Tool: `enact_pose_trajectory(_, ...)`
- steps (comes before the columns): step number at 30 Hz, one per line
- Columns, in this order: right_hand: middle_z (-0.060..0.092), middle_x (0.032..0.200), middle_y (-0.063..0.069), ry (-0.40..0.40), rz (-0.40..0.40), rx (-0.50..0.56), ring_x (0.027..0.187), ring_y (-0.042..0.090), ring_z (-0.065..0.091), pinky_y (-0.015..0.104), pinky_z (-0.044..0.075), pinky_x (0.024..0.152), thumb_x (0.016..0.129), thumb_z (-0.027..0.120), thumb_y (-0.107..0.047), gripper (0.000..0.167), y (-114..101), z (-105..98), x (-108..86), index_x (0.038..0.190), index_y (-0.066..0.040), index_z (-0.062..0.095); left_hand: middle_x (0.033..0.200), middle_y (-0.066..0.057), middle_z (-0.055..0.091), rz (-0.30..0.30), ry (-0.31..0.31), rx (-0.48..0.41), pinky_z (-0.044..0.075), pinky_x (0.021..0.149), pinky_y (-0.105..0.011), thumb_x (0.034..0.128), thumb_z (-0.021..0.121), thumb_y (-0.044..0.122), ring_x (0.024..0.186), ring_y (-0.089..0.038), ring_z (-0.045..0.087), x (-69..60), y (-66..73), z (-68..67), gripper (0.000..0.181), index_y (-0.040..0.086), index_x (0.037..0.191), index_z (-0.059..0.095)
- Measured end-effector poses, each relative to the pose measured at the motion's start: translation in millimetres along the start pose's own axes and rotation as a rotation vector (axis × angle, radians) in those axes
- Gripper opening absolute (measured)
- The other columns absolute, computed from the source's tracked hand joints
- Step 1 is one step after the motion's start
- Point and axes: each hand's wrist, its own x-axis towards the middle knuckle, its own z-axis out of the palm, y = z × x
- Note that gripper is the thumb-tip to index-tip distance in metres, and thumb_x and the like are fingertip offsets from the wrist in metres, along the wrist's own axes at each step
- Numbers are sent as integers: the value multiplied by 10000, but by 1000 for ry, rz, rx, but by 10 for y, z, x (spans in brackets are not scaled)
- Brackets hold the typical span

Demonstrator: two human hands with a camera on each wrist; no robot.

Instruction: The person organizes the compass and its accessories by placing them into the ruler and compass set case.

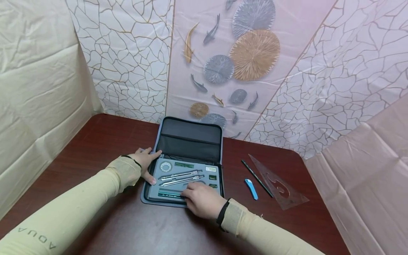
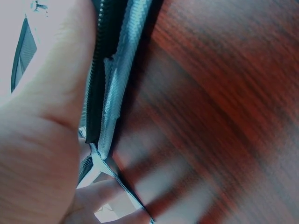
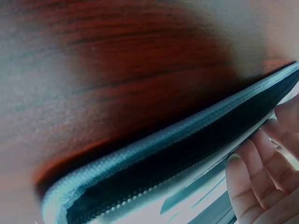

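A zippered case [image 1: 190,139] lies unfolded on the table, its dark lid leaning back. Its grey tray [image 1: 173,169] holds two metal compasses [image 1: 181,179], a round white piece [image 1: 165,166], green pieces and dark green pencils [image 1: 169,193]. My left hand [image 1: 146,164] rests with spread fingers on the case's left edge; the left wrist view shows it beside the zipper [image 2: 96,70]. My right hand [image 1: 204,200] lies over the tray's front right part, fingers bent down at the pencils' right end. In the right wrist view its fingertips [image 3: 236,161] touch the tray's edge; whether they grip anything is unclear.
Right of the case on the brown table [image 1: 105,141] lie a blue cutter [image 1: 251,189], a dark green pencil [image 1: 256,178] and a clear set square [image 1: 287,194]. Patterned cloth [image 1: 134,53] hangs behind, and plain cloth stands at both sides.
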Motion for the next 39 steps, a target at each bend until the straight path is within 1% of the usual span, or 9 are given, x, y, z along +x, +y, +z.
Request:
enact_pose_trajectory(5, 589, 992, -56, 12, 37, 66, 844, 38, 551, 224, 479, 706, 951, 598, -172, 227, 82, -55, -61, 1169, -163, 662, 1574, -243, 102, -13, -8, 2, 272, 1018, -664, 595, 825, 602, 1402, -504, 86, -15, 29, -11, 1256, 198, 1566, 138)
enact_pose_trajectory(9, 587, 1021, -34, 53, 92, 70, 814, 46, 542, 232, 482, 676, 946, 610, -171, 245, 265, -169, -162, 1183, -140, 661, 1571, -248, 111, -8, -2, 13, 278, 1017, -661, 598, 823, 603, 1399, -508, 99, -26, 35, -22, 1250, 193, 1565, 144)
enact_pose_trajectory(13, 595, 1024, -11, 70, 235, 53, 783, 62, 534, 256, 480, 635, 935, 635, -187, 263, 553, -262, -309, 1193, -140, 661, 1567, -257, 113, 0, 6, 15, 280, 1011, -666, 621, 825, 585, 1395, -514, 106, -27, 28, -21, 1229, 189, 1565, 144)
enact_pose_trajectory(19, 611, 1075, 48, 104, 479, -29, 932, 196, 616, 419, 523, 775, 909, 676, -238, 297, 1110, -277, -608, 1182, -122, 656, 1566, -260, 110, 0, 5, 12, 275, 1013, -668, 632, 821, 577, 1393, -517, 105, -33, 31, -23, 1220, 184, 1565, 140)
enact_pose_trajectory(21, 609, 1125, 79, 109, 538, -44, 996, 244, 622, 462, 516, 809, 910, 678, -258, 324, 1296, -260, -738, 1198, -115, 637, 1566, -259, 110, -2, 4, 12, 275, 1012, -669, 635, 820, 575, 1394, -517, 102, -37, 29, -21, 1218, 184, 1565, 138)
enact_pose_trajectory(26, 598, 1138, 160, 101, 630, -26, 896, 290, 629, 496, 514, 727, 914, 668, -230, 357, 1627, -230, -1053, 1226, -66, 608, 1565, -259, 114, -5, 4, 5, 276, 1005, -677, 629, 824, 577, 1395, -515, 101, -39, 24, -14, 1222, 183, 1564, 144)
enact_pose_trajectory(28, 598, 1117, 171, 91, 665, -27, 853, 290, 620, 504, 509, 705, 907, 668, -215, 364, 1715, -211, -1142, 1228, -54, 607, 1566, -259, 113, -6, 3, -1, 274, 1007, -677, 627, 827, 575, 1396, -513, 99, -35, 26, -13, 1223, 182, 1564, 145)
enact_pose_trajectory(33, 605, 1098, 173, 41, 763, -30, 920, 322, 618, 532, 499, 768, 892, 676, -202, 369, 1843, -154, -1263, 1220, -46, 613, 1567, -257, 108, -4, -1, 1, 275, 1012, -669, 632, 826, 570, 1398, -508, 97, -32, 26, -10, 1221, 187, 1565, 137)
enact_pose_trajectory(39, 608, 990, 120, 6, 769, -7, 866, 280, 606, 502, 498, 728, 871, 681, -139, 285, 1884, -111, -1314, 1139, -48, 644, 1566, -260, 111, 5, 1, 5, 274, 1013, -669, 646, 821, 568, 1395, -516, 100, -59, 32, -28, 1206, 181, 1564, 141)
